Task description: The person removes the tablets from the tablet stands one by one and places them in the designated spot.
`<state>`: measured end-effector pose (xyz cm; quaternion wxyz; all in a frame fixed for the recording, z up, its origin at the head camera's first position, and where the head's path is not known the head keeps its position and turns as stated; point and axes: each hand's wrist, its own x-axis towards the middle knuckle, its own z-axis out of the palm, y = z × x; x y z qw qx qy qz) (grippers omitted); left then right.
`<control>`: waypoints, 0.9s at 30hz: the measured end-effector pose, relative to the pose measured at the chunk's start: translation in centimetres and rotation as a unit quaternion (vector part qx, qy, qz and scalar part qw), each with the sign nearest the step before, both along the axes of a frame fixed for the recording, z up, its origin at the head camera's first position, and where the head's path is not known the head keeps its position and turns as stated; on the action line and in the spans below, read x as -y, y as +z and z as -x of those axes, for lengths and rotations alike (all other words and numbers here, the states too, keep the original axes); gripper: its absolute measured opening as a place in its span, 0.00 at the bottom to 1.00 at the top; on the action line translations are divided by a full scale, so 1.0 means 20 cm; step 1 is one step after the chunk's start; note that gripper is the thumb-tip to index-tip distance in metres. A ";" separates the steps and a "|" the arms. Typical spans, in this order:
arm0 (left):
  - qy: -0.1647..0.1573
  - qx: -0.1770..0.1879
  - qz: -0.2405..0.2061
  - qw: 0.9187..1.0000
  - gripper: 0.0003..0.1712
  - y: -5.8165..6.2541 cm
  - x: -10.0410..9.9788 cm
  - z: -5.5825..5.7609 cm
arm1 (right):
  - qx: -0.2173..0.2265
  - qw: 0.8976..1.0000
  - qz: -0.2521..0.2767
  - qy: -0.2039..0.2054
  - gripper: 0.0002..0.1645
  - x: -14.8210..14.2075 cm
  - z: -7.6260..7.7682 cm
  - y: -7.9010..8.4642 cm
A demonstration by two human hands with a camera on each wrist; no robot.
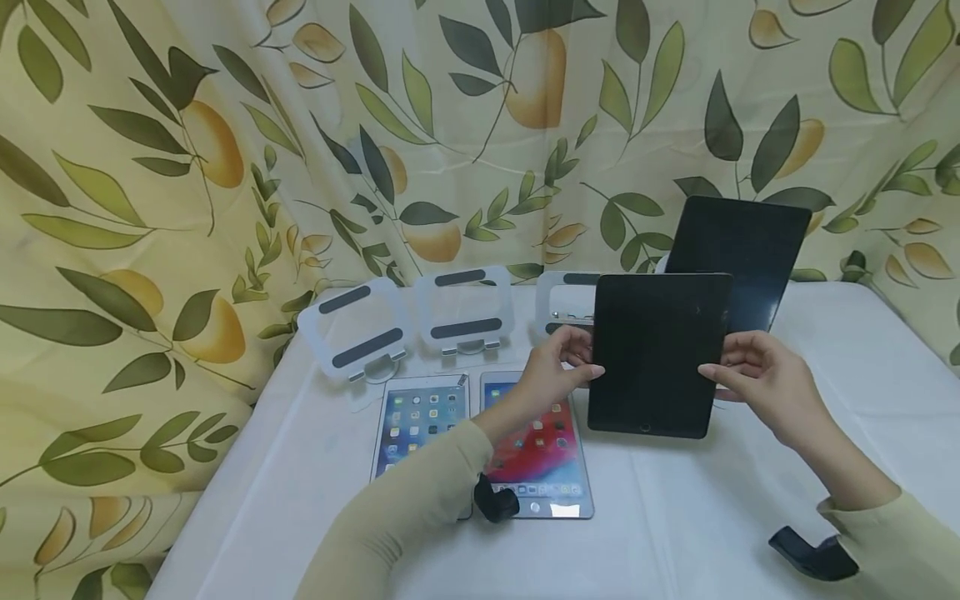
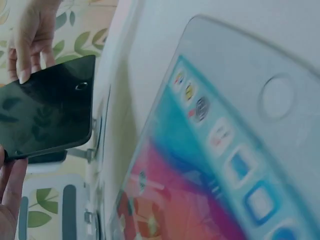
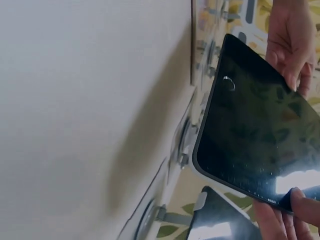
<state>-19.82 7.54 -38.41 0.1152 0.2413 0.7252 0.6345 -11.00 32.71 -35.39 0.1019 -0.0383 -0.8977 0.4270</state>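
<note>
A black tablet (image 1: 656,358) with a dark screen is held up above the white table, its home button at the lower edge. My left hand (image 1: 558,367) pinches its left side, thumb on the front. At the opposite side my right hand (image 1: 772,387) grips the edge the same way, fingers behind. In the right wrist view the tablet (image 3: 265,125) hangs clear of the tabletop. Behind it a second dark tablet (image 1: 742,242) leans on a stand mostly hidden from sight. Just left of the held tablet, a white stand (image 1: 551,292) is partly covered.
Two more white stands (image 1: 360,329) with dark pads line the back left. A white tablet (image 1: 427,408) and another lit tablet (image 1: 536,450) lie flat in front, under my left forearm. A leaf-patterned curtain (image 1: 480,125) hangs behind the white-covered table (image 1: 247,517).
</note>
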 end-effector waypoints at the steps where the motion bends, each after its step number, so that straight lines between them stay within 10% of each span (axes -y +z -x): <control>1: -0.008 0.006 0.002 1.000 0.20 -0.01 0.00 -0.01 | 0.009 1.000 0.002 0.003 0.29 -0.01 -0.01 -0.01; 27: -0.042 0.092 -0.012 0.995 0.15 -0.18 0.00 -0.28 | 0.166 0.986 0.010 0.032 0.34 -0.08 -0.20 -0.18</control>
